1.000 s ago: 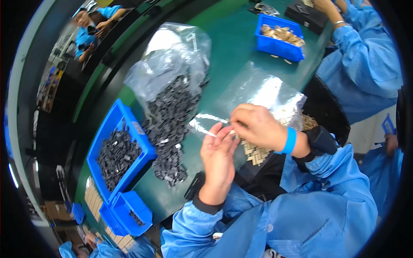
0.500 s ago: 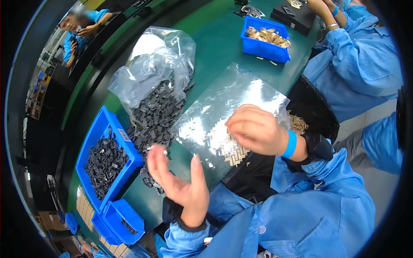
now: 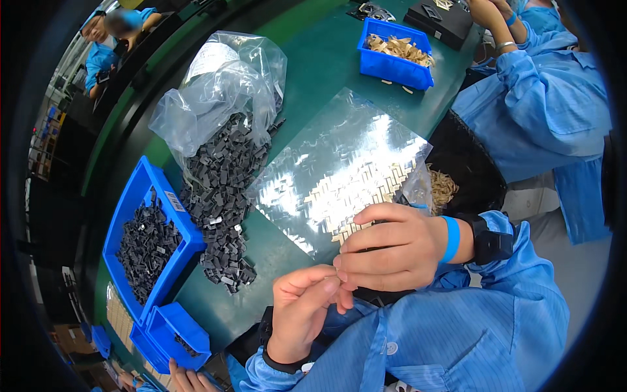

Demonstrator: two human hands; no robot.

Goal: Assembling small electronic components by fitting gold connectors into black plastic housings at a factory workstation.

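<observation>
My left hand (image 3: 302,310) and my right hand (image 3: 398,251) meet fingertip to fingertip in front of my body, at the near edge of the green table. Both are closed in a pinch; whatever sits between the fingertips is too small to make out. Just beyond them lies a clear plastic sheet (image 3: 277,186) with rows of small cream-coloured strips (image 3: 366,189) on it, partly lost in glare. Left of the sheet, small dark grey plastic pieces (image 3: 225,176) spill in a heap from a clear plastic bag (image 3: 215,91).
A large blue bin (image 3: 194,238) of dark pieces stands at the left, with a smaller blue bin (image 3: 173,320) before it, where another person's hand (image 3: 189,380) reaches. A blue bin (image 3: 395,68) of cream strips stands far right, near a co-worker's blue sleeve (image 3: 542,85).
My left hand has moved right and my right hand nearer, from apart to touching at the fingertips. More cream strips show on the sheet. Another person's hand has appeared by the small bin.
</observation>
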